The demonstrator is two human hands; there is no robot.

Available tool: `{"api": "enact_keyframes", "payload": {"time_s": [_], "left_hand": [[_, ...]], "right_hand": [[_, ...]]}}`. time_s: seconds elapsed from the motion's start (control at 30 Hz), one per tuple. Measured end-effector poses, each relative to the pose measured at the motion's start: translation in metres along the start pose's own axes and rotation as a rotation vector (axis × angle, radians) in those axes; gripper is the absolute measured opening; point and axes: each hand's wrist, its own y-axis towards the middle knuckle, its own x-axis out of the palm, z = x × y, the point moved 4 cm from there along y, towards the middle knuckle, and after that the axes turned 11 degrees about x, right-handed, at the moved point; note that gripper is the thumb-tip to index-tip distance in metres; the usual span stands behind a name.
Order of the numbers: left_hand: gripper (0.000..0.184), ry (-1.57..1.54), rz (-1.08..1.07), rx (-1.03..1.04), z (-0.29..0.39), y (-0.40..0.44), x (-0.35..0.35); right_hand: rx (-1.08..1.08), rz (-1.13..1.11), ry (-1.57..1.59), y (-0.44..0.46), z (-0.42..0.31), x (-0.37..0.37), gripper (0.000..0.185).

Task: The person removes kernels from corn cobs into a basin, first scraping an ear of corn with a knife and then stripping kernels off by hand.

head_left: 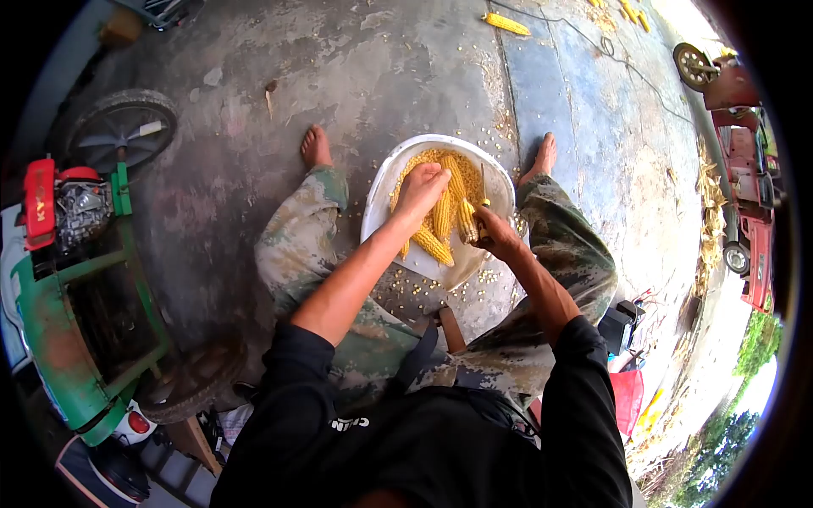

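Observation:
A white basin [373, 203] stands on the floor between my feet, holding loose corn kernels [429, 157] and several ears of corn [435, 245]. My left hand [423, 190] is over the basin with its fingers curled closed. Whatever it grips, if anything, is hidden. At the basin's right side, my right hand [498, 232] is closed around a partly stripped ear of corn [467, 223]. A thin upright metal rod [483, 176], like a screwdriver shaft, rises from that same hand; its yellow-and-dark handle is partly covered by the fingers.
Kernels lie scattered on the concrete floor [229, 203] around the basin. A lone ear of corn [506, 24] rests farther ahead, near a dark cable [584, 38]. To the left stands a green wheeled machine [85, 339] with a red engine [63, 203]. A red vehicle [754, 245] is at right.

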Motion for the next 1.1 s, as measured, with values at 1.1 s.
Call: {"api": "enact_keyframes", "payload": {"time_s": [1.1], "left_hand": [[0.039,-0.814,0.131,-0.239,-0.024,-0.010,-0.012]], "right_hand": [[0.540,0.025,1.123,-0.067,-0.072,0.027,0.040]]}}
